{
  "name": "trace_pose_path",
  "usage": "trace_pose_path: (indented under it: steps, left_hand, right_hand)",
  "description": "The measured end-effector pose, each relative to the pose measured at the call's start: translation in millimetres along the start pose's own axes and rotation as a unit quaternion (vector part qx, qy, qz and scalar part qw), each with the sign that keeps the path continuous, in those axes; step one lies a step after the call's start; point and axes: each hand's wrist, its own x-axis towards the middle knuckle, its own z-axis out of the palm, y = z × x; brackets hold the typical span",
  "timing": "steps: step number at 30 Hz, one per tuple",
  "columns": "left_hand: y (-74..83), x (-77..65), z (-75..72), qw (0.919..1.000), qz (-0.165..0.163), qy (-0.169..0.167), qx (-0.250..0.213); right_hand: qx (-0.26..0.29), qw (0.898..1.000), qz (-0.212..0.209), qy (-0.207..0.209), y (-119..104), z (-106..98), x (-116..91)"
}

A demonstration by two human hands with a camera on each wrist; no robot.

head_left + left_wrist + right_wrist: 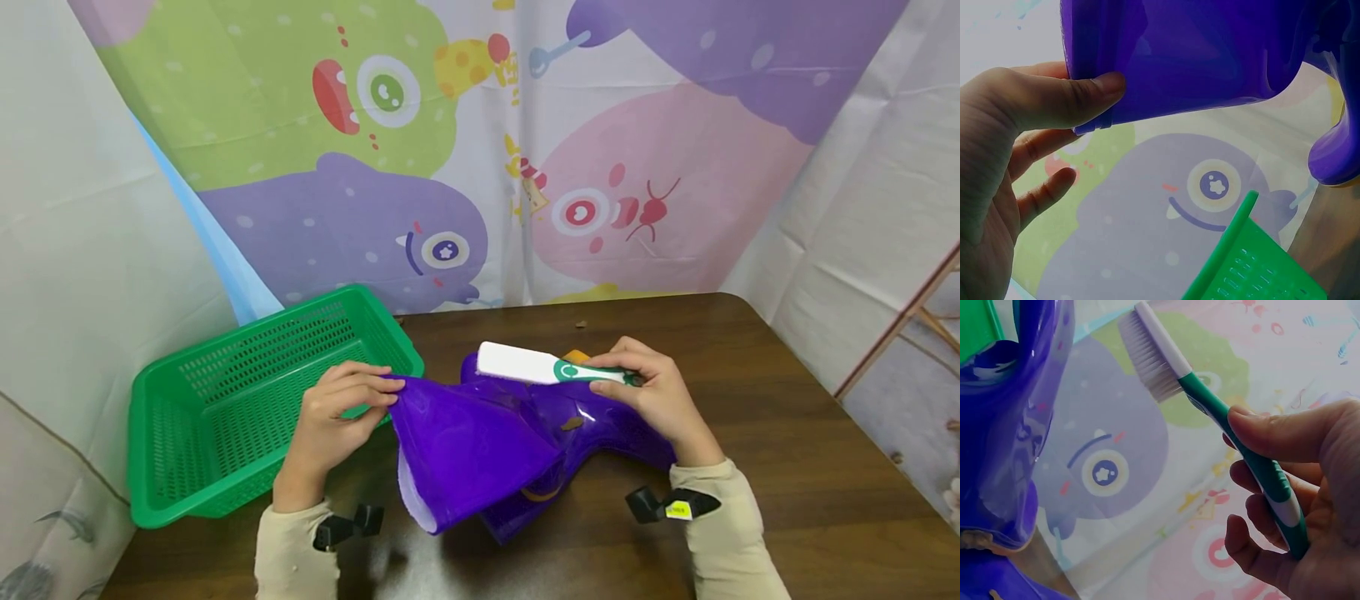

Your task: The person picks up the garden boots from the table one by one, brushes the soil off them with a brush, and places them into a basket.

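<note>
At its top edge, a purple rain boot (472, 450) is pinched between the thumb and fingers of my left hand (337, 417). Its shaft points left, showing a white lining at the opening. Another purple boot (504, 523) lies beneath it on the table, partly hidden. A brown fleck (572, 423) sticks to the glossy purple surface. My right hand (660, 396) grips a brush (517, 363) by its green and white handle, above the boots. In the right wrist view, pale bristles (1147, 359) stand out from the white head, apart from the purple boot.
A green plastic basket (247, 492) with perforated sides stands on the left of the brown wooden table (817, 483). Small brown crumbs (581, 324) lie near the back edge. Behind hangs a cartoon-printed cloth (510, 250).
</note>
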Motion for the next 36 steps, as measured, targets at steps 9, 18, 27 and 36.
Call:
trace_pose_path:
  steps: [9,18,27,36]
  left_hand:
    - [0.5,1.2,0.2,1.0,-0.001,-0.001,0.0]
    - [1.4,0.1,0.3,1.0,-0.005,-0.002,0.002]
    - [2.0,0.9,0.6,1.0,0.0,-0.002,0.007]
    - [6.9,4.8,0.7,0.9995,0.011,-0.004,0.029]
  right_hand:
    - [-0.019,0.998,0.016,-0.051,4,7,0]
    - [-0.049,0.995,0.047,-0.076,13,10,-1]
    - [-0.095,0.991,0.057,-0.078,18,5,-1]
    - [-0.112,0.989,0.071,-0.06,19,-5,-2]
